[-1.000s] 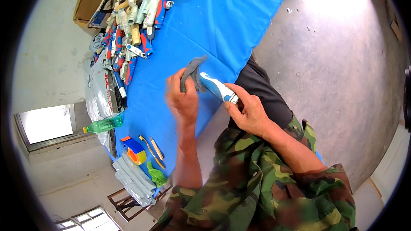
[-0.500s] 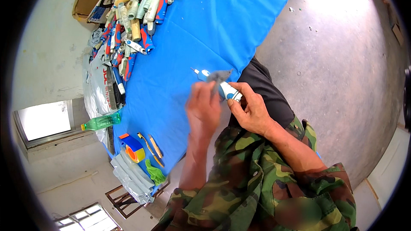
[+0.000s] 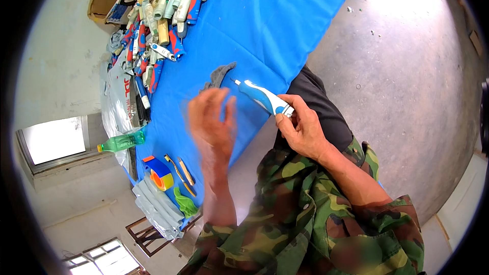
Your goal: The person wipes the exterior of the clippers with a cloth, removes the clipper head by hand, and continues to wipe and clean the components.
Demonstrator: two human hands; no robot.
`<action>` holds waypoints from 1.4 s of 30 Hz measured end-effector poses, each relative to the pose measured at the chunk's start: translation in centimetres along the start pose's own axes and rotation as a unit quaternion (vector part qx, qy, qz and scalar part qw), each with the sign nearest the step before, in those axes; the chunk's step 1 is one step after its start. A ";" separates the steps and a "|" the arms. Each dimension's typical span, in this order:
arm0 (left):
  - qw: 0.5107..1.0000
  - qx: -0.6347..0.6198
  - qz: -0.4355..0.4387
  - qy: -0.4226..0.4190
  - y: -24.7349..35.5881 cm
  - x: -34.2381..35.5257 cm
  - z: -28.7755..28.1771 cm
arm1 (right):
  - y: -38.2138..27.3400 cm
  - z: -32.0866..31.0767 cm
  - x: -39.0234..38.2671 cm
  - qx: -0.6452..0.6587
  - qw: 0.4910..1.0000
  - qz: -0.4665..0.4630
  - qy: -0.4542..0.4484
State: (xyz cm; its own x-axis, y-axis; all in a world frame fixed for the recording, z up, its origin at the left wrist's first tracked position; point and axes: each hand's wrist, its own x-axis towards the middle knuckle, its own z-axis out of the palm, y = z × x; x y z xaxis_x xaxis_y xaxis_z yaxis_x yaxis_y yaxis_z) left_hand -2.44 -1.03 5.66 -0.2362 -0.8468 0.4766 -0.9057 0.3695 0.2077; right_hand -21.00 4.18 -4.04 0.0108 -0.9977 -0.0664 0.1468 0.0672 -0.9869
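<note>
Wht/blue plastic handle (image 3: 264, 98) gripped by R hand (image 3: 306, 133); L hand (image 3: 211, 120) blurred, grip unclear; tip (image 3: 237, 82) may be snagged by grey cloth (image 3: 221, 75) left of handle.

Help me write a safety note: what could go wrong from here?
The blue and white handle could slip, as the right hand holds it near one end.
Its thin shaft sticks out bare at the other end, so it might snag the grey cloth nearby.
The green bottle lies on its side at the edge of the blue-covered table, so a nudge might roll it off.
</note>
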 end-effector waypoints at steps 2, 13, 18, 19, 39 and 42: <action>0.996 -0.066 0.034 -0.042 0.8 -0.5 0.9 | -0.1 -0.1 0.0 -0.002 1.000 0.002 0.001; 0.982 -0.034 0.135 -0.125 0.5 -0.2 2.3 | -0.3 -0.1 0.1 -0.015 1.000 -0.004 0.001; 0.978 0.005 0.162 -0.132 0.0 -0.1 2.7 | -0.3 0.0 0.2 -0.013 1.000 -0.011 0.003; 0.979 -0.001 0.162 -0.126 -0.2 0.0 2.8 | -0.4 0.0 0.2 -0.011 1.000 -0.008 0.003; 0.966 -0.009 0.221 -0.131 -0.4 0.6 2.2 | -0.9 -0.3 0.3 -0.036 0.999 -0.002 0.004; 0.969 0.025 0.178 -0.172 -0.5 0.1 2.2 | -0.9 0.0 0.3 -0.037 0.999 -0.011 0.011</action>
State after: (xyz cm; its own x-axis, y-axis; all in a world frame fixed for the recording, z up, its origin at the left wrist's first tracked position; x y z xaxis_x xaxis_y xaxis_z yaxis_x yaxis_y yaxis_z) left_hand -2.79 -2.15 3.71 -0.6316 -0.7501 0.1962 -0.7595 0.6494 0.0377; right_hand -21.17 3.82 -3.23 -0.0130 -0.9988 -0.0462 0.0723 0.0451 -0.9964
